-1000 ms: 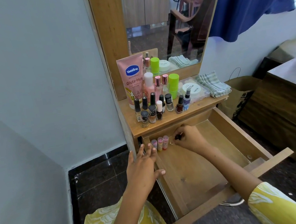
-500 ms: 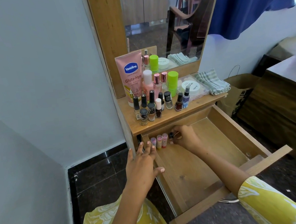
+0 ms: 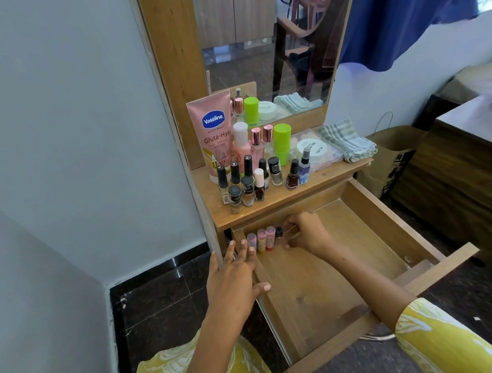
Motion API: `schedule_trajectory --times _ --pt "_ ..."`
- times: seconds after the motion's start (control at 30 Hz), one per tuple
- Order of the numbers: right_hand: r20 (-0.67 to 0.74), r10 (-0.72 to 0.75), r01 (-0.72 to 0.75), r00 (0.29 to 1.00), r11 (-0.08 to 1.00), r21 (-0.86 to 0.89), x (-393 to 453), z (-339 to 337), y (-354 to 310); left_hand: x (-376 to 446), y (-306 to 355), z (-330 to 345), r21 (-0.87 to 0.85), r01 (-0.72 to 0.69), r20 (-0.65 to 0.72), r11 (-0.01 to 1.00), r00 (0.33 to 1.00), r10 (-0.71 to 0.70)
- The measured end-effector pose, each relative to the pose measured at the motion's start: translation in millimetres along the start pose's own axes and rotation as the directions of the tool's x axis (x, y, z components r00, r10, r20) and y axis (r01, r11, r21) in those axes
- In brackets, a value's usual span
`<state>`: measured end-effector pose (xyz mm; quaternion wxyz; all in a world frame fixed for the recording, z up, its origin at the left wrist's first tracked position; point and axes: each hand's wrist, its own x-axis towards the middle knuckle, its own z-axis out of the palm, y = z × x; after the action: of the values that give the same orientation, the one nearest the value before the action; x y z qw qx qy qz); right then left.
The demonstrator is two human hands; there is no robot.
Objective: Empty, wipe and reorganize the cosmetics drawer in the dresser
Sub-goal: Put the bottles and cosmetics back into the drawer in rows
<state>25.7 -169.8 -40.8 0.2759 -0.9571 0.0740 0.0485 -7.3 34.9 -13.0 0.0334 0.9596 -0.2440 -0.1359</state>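
A person in yellow floral sleeves knelt at a wooden dresser, its cosmetics drawer [image 3: 376, 227] pulled fully out toward 5 o'clock. The left hand [image 3: 236, 278] lay flat on the drawer's left wall, fingers straight and slightly spread, thumb reaching over the rim into the drawer. Just past its fingertips, toward 1 o'clock, three small pink-capped tubes [image 3: 261, 239] stood side by side in the drawer's back left corner. A dark-capped little bottle [image 3: 279, 232] stood right beside the last tube, at its 3 o'clock. The right hand [image 3: 307, 233] was curled against that bottle, fingers bent around it; whether it pinched the bottle or something else slender beside it could not be told. The rest of the drawer floor showed bare wood.

On the dresser top [image 3: 274, 206], at 12 o'clock from the drawer, stood a pink Vaseline tube [image 3: 213, 135] at the left, then a cluster of nail polish bottles [image 3: 247, 183] in front, a pink bottle with a white cap [image 3: 241, 144] behind them, and a lime green container [image 3: 282, 143]. Farther right lay a flat clear box with a round white label [image 3: 315, 151] and a folded striped cloth [image 3: 348, 142] at the shelf's right end. The mirror [image 3: 253, 33] rose behind them. A brown paper bag [image 3: 393, 152] stood on the floor at 3 o'clock from the shelf, under a blue curtain [image 3: 419, 1].
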Motion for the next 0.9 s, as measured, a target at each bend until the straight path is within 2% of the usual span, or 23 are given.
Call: schedule_trajectory --times 0.07,0.17,0.27,0.33,0.37,0.5,0.63,0.73,0.9 --pt "-0.062 0.035 -0.037 0.997 0.999 -0.031 -5 -11 2 1 0 -1 0.009 0.001 -0.005 1.000 1.000 -0.001" --pt "-0.315 0.013 -0.024 0.949 0.999 -0.031 -17 -28 1 1 0 0 0.014 -0.006 -0.014 1.000 1.000 0.006" --pt "-0.638 -0.008 0.063 0.770 0.996 0.063 -26 -40 -6 1 -1 2 0.000 -0.002 -0.017 1.000 1.000 0.002" --pt "-0.729 -0.024 0.118 0.684 0.990 0.079 -21 -46 -11 1 -2 2 -0.003 -0.001 -0.012 1.000 1.000 0.000" --pt "-0.734 -0.039 0.134 0.677 0.988 0.071 -17 -48 -13 1 -2 3 -0.003 0.000 -0.011 1.000 1.000 0.000" --pt "-0.683 -0.074 0.075 0.727 0.997 -0.028 0 -56 -16 1 -1 2 -0.004 0.001 -0.006 1.000 1.000 -0.001" --pt "-0.694 -0.072 0.141 0.716 0.989 0.043 4 -57 -12 3 -1 1 -0.014 0.000 -0.003 1.000 1.000 0.000" --pt "-0.670 -0.070 0.188 0.739 0.976 0.106 5 -56 -9 3 -2 2 -0.011 -0.002 -0.005 1.000 1.000 0.002" --pt "-0.652 -0.023 0.158 0.758 0.976 0.150 6 -59 -8 3 -3 2 -0.009 -0.009 -0.011 1.000 1.000 0.009"
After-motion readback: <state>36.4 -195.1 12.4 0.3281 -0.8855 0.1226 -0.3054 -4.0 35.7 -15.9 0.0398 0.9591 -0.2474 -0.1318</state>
